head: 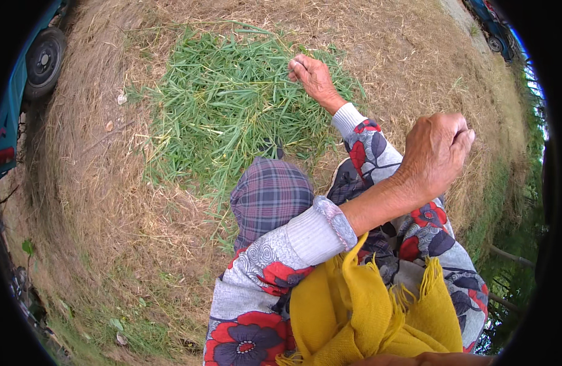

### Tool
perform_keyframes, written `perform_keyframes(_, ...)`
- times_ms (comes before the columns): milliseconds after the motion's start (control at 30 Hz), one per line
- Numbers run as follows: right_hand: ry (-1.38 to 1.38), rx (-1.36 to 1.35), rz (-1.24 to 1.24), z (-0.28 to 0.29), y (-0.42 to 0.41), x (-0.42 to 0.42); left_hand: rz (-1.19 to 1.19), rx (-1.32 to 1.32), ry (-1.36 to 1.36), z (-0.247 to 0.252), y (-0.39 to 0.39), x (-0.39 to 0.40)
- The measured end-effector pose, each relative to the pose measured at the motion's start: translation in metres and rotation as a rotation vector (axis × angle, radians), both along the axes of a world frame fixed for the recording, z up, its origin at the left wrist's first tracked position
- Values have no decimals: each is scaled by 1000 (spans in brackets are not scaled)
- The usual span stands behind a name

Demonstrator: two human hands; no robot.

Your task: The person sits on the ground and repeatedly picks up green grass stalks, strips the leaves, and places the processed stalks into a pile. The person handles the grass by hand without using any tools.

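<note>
A loose heap of cut green grass, with long narrow leaves and pale stems, lies on the ground before me. Over its far right part is my right hand, its thumb and fingers pinched on a thin grass stem that runs up and left. My left arm crosses in front of my body. Raised well above the ground on the right, my left hand is curled into a fist. Nothing shows in it, though its palm side is hidden. My plaid-covered knee stands at the heap's near edge.
Dry straw-like grass covers the ground around. A blue vehicle with a black wheel stands at the far left, another blue vehicle at the upper right. My yellow fringed scarf hangs over my lap. Dark shoes show beneath me.
</note>
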State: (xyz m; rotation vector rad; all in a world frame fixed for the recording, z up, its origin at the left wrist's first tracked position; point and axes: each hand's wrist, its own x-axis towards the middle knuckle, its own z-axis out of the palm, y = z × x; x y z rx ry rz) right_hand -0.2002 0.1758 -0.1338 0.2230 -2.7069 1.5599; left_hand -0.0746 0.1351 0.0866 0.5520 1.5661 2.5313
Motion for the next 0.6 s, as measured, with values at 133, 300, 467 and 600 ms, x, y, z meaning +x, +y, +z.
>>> perform_keyframes(133, -162, -157, -102, 49, 24, 8, -112, 88, -118, -14, -18, -18)
perform_keyframes(300, -188, -1046, 51, 83, 65, 43, -135, 136, -273, -34, -51, -39)
perform_keyframes(467, -322, -864, -299, 103, 96, 55, -117, 168, -390, -59, -62, -49)
perform_keyframes(600, -365, -1109, -265, 107, 106, 69, -93, 113, -485, -83, -49, -47)
